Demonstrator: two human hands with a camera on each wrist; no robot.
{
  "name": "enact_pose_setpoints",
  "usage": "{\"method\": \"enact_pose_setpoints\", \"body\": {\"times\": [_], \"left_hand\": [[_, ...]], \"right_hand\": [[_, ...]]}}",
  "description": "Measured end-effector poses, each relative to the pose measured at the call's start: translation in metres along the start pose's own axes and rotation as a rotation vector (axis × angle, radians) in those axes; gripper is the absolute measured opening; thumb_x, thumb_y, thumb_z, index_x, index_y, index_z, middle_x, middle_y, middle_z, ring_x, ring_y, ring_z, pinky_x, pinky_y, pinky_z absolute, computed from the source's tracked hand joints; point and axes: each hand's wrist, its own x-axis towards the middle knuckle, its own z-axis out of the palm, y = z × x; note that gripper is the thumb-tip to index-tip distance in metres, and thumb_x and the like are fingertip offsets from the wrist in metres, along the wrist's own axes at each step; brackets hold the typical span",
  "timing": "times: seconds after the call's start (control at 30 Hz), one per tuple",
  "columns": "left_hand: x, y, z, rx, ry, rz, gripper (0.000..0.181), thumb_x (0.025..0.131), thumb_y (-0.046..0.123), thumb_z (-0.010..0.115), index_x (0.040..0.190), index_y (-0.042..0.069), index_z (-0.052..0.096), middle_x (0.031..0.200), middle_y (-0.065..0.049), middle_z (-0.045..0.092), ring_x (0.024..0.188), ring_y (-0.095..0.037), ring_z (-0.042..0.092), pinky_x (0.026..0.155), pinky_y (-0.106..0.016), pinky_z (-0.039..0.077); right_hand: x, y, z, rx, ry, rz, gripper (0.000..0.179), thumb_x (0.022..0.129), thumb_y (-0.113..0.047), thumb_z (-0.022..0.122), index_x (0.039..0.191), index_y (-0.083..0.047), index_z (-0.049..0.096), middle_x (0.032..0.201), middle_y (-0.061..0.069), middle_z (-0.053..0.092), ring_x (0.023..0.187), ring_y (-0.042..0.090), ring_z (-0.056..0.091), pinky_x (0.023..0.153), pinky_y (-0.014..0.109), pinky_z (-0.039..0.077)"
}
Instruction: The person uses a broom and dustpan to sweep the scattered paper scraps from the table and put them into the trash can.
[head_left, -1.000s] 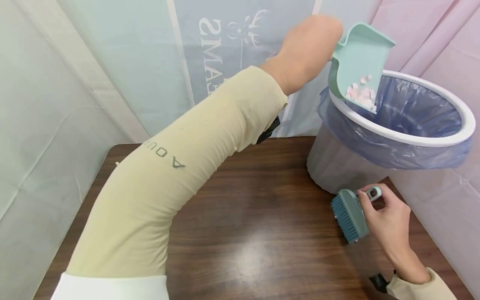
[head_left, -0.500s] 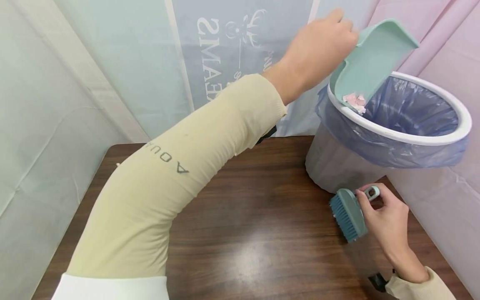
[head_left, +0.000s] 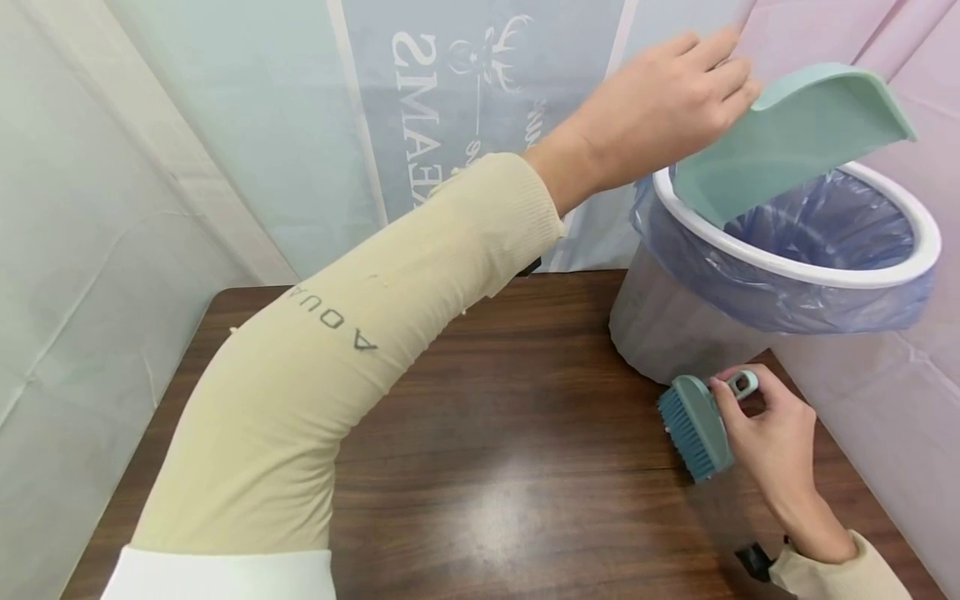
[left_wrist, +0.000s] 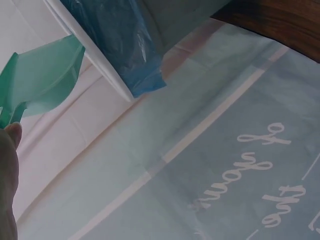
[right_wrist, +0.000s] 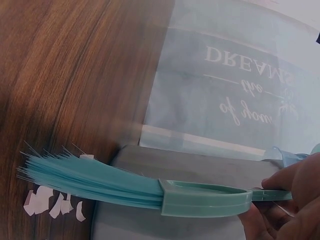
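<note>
My left hand [head_left: 667,108] grips the handle of a mint-green dustpan [head_left: 810,137], its fingers curled at the back of the pan. The dustpan is tilted steeply, its front edge down inside the rim of a grey trash can [head_left: 667,321] lined with a blue bag. No scraps show on its visible face. Lower right, my right hand [head_left: 780,442] pinches the handle of a green hand brush [head_left: 708,425] with teal bristles close over the table. Several pale paper scraps [right_wrist: 42,200] lie by the bristle tips in the right wrist view.
The trash can stands at the back right of a brown wooden table [head_left: 510,450], against a pink curtain [head_left: 915,400]. A printed grey-blue cloth [head_left: 480,125] hangs behind. Small pale bits sit near the left sleeve [head_left: 360,333].
My left hand has moved right and rolled the dustpan over into a steeper tilt. The pale pink scraps on its face have slid off out of sight. The right hand and brush have barely moved.
</note>
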Motion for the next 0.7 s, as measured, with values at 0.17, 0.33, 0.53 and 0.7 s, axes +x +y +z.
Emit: {"method": "enact_pose_setpoints", "body": {"times": [0.17,0.33,0.53,0.7], "left_hand": [[-0.005,-0.002,-0.002,-0.023,-0.013,-0.012,0.062,0.102,-0.013,0.008,0.138,0.0,0.056,0.13,-0.013,0.063,0.123,-0.031,0.055,0.1,-0.038,0.048],[-0.005,-0.006,-0.004,-0.053,-0.018,-0.017,0.06,0.102,-0.011,0.007,0.137,-0.002,0.055,0.126,-0.014,0.063,0.115,-0.032,0.055,0.101,-0.038,0.047],[-0.008,-0.012,-0.007,-0.107,-0.021,-0.063,0.056,0.107,-0.005,0.011,0.141,0.0,0.054,0.128,-0.013,0.062,0.114,-0.032,0.054,0.104,-0.037,0.045],[-0.017,-0.019,-0.013,-0.172,-0.081,-0.141,0.047,0.108,-0.003,0.023,0.145,0.002,0.052,0.133,-0.012,0.06,0.119,-0.03,0.053,0.108,-0.03,0.042]], "right_hand": [[0.0,0.0,0.0,-0.002,-0.001,0.001,0.01,0.085,0.002,0.077,0.089,-0.003,0.07,0.073,-0.028,0.056,0.058,-0.015,0.049,0.056,0.005,0.036],[0.001,0.001,-0.001,-0.009,-0.001,0.001,0.01,0.085,0.001,0.077,0.09,-0.003,0.07,0.073,-0.028,0.055,0.058,-0.015,0.049,0.056,0.006,0.035],[0.001,0.0,-0.003,-0.008,-0.01,0.009,0.01,0.086,0.001,0.077,0.09,-0.004,0.07,0.073,-0.028,0.056,0.059,-0.015,0.049,0.054,0.006,0.036],[0.0,-0.001,-0.002,-0.009,-0.015,0.01,0.01,0.086,0.001,0.077,0.091,-0.004,0.07,0.074,-0.027,0.056,0.058,-0.014,0.049,0.054,0.006,0.037]]}}
